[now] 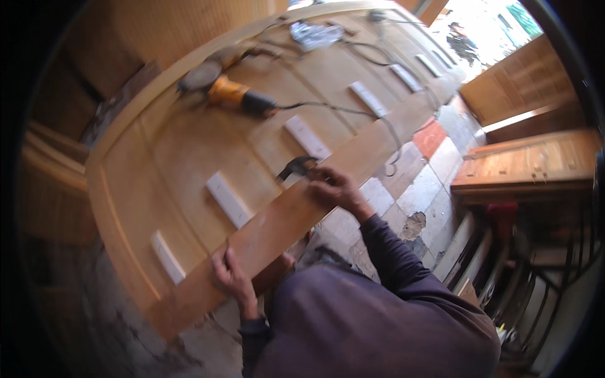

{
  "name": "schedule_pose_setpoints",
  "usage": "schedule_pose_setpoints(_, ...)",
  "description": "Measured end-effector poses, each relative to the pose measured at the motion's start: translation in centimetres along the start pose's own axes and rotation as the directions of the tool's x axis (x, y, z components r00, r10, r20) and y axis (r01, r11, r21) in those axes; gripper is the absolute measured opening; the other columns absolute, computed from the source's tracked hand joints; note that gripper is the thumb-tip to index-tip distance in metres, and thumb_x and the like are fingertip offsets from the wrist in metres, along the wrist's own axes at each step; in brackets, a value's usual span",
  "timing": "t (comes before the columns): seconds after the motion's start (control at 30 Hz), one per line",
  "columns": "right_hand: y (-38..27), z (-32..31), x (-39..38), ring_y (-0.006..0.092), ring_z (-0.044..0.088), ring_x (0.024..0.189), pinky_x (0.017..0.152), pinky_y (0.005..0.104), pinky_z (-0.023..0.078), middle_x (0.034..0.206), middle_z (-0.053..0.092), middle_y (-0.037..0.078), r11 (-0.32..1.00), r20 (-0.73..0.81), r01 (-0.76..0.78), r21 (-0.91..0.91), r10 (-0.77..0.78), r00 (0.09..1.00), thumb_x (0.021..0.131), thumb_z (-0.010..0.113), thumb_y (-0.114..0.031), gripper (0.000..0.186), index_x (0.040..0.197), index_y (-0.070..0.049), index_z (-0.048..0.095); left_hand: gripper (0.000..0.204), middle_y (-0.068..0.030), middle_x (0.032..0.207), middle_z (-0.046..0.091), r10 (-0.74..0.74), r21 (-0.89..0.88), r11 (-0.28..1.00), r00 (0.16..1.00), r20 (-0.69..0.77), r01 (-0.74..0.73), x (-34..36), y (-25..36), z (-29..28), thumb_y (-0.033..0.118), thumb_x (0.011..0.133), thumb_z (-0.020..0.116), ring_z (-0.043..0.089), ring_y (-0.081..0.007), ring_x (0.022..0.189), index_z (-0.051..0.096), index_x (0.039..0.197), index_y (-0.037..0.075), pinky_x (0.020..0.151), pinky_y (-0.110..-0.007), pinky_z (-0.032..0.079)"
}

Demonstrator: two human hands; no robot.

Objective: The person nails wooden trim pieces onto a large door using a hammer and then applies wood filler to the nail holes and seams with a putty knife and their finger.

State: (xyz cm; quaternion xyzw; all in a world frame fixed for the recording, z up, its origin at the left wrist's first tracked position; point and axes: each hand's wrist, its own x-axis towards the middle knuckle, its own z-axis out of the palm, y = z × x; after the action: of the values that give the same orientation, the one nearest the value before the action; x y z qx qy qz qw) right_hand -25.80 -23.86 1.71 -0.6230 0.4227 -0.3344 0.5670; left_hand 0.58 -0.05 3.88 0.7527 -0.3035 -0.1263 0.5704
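Note:
A long plain wooden board (pixel 277 222) lies along the near edge of a large panelled wooden door (pixel 189 151). My left hand (pixel 233 277) rests on the board toward its left end, fingers stretched over the surface. In my right hand (pixel 334 189) is a hammer (pixel 297 167), gripped close to its dark head, just above the board's middle. Short pale wooden blocks stand in a row along the board's far side, among them one block (pixel 228 200) between my hands and another (pixel 168 257) farther left. The hammer's handle is mostly hidden.
An orange and black angle grinder (pixel 236 94) lies on the door, its cable (pixel 334 107) trailing right over the board. Farther back sits a crumpled silvery plastic bag (pixel 314 34). Wooden furniture (pixel 529 160) stands at the right, beyond the tiled floor (pixel 416 189).

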Motion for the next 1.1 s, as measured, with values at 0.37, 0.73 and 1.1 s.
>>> schedule_pose_setpoints(0.37,-6.9,3.3,-3.0,0.0096,0.063,0.077,0.065,0.0246,0.051,0.096,0.068,0.004,0.987,-0.118,-0.044,0.157,0.063,0.991,0.101,0.08,-0.019,0.042,0.134,0.0,0.065,0.027,-0.0129,0.089,0.071,-0.104,0.197,0.975,0.994,0.015,0.099,2.0,0.9,-0.1,0.029,0.109,0.068,0.069,-0.0226,0.082,0.069,0.104,0.002,0.078,-0.037,0.055)
schedule_pose_setpoints(0.73,-3.9,2.8,-1.4,0.0025,0.054,0.076,0.066,0.0205,0.043,0.092,0.064,-0.005,0.979,0.133,-0.12,0.164,0.098,0.986,0.104,0.076,-0.019,0.029,0.125,0.0,0.069,0.015,-0.0182,0.088,0.072,0.282,0.357,0.88,0.95,0.135,-0.312,12.9,-0.8,2.8,0.016,0.103,0.07,0.069,-0.0414,0.084,0.064,0.097,0.003,0.072,-0.049,0.053)
schedule_pose_setpoints(1.1,-3.0,2.8,-0.3,0.0043,0.058,0.092,0.082,0.0219,0.047,0.104,0.067,-0.004,0.981,0.106,-0.168,0.098,0.157,0.982,0.104,0.077,-0.02,0.032,0.126,0.001,0.069,0.015,-0.0155,0.088,0.073,0.284,0.369,0.877,0.951,0.122,-0.309,14.7,-2.9,4.0,0.018,0.102,0.071,0.07,-0.0366,0.084,0.067,0.096,0.005,0.074,-0.047,0.054)
